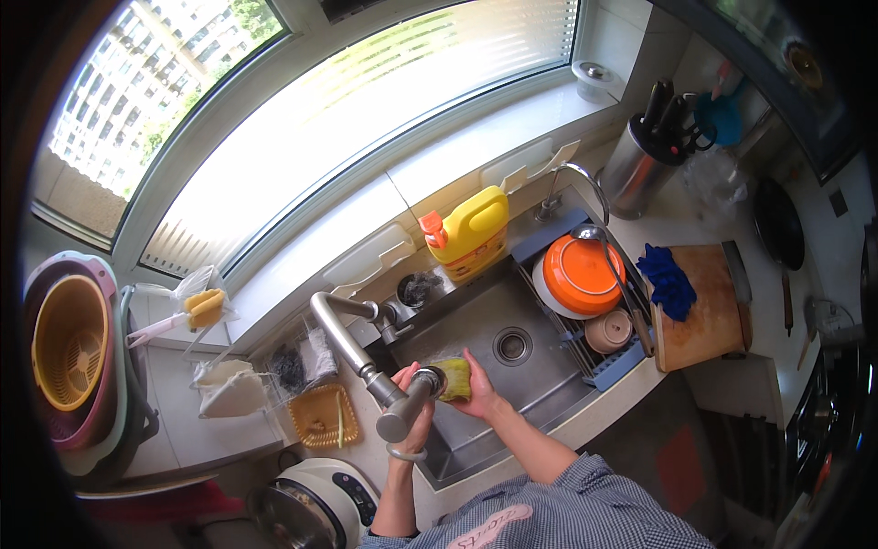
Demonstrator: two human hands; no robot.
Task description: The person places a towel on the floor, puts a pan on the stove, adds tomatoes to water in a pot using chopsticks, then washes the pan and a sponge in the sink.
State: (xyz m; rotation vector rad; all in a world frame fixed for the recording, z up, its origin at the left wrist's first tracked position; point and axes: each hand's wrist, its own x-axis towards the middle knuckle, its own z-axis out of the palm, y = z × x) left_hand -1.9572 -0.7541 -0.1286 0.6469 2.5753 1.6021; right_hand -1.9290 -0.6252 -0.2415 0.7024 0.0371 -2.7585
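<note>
Over the left part of the stainless steel sink [473, 329], a green-yellow cloth or sponge [456, 379] lies between my two hands. My right hand [478, 392] grips its right side. My left hand [417, 425], with a pale bangle at the wrist, is partly hidden behind the head of the metal faucet [405, 412]; its fingers reach towards the cloth, and whether it grips it cannot be seen. The sink's drain [512, 346] shows to the right of my hands.
A dish rack [576, 350] with an orange bowl [586, 273] and a pink cup [608, 331] spans the sink's right. Behind stands a yellow detergent jug [473, 233]. Further right are a cutting board [706, 309], blue cloth [665, 281] and knife holder [638, 171]; a yellow basket [324, 416] is left.
</note>
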